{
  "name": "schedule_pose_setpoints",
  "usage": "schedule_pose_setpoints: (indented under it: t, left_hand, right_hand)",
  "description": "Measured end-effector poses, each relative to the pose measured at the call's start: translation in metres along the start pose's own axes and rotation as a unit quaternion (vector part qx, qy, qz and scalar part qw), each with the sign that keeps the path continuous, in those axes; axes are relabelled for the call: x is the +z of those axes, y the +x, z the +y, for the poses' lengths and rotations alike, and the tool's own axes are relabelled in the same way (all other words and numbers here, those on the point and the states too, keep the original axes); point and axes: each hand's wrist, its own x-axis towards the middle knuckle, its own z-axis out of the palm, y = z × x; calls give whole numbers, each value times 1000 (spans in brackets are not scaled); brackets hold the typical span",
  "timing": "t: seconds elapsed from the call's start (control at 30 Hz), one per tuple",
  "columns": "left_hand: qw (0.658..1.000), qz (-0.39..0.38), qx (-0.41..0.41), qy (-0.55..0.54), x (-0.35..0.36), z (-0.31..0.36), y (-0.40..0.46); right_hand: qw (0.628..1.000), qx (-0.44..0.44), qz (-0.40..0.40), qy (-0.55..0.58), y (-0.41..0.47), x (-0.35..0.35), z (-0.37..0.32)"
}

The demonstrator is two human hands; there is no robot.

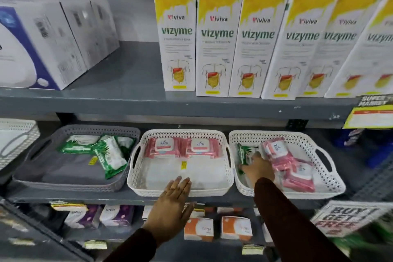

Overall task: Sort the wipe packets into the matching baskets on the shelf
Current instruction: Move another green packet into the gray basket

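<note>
The right hand (258, 168) closes its fingers on a soft, light, slippery green packet (242, 153), best pinched mid-body; left hand (173, 204) fingers spread flat, empty.

6 Vizyme cartons (217, 40) (upright) stand right of white boxes (53, 36).

My right hand (258, 168) is reaching into the right white basket (331, 185), fingers on a green wipe packet (242, 153) next to a pile of pink packets (287, 164). Left hand (172, 204) rests flat on the middle white basket (225, 140) rim. Grey basket (70, 185) holds more green ones.
</note>
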Motion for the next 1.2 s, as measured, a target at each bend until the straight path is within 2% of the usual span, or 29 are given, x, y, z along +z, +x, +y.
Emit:
schedule_pose_setpoints:
  t: [0.1,0.27,0.37,0.47,0.67,0.9,1.0,1.1,1.2]
  left_hand:
    - [1000,0,-13,1,-2,-4,-8]
    - [998,-1,-61,20,-14,-36,-35]
    - [995,-16,-95,36,-25,-61,-51]
    - [989,-25,-139,36,-39,-87,-67]
    - [971,-56,-227,52,-61,-169,-113]
    - [966,-50,-249,44,-90,-244,-153]
    - [965,-56,-255,18,-95,-272,-166]
    - [967,-66,-244,8,-100,-289,-172]
    - [969,-64,-237,0,-105,-297,-178]
  right_hand:
    - [999,15,30,30,4,3,-1]
    - [983,4,82,166,-8,-9,-2]
    - [961,-48,134,238,-28,-17,-22]
    - [949,-118,147,251,-52,-18,-61]
    - [938,-236,17,252,-112,32,-183]
    - [913,-348,-100,190,-187,122,-302]
    - [904,-367,-151,159,-206,157,-344]
    - [908,-365,-163,125,-214,186,-379]
    - [912,-384,-122,80,-219,208,-411]
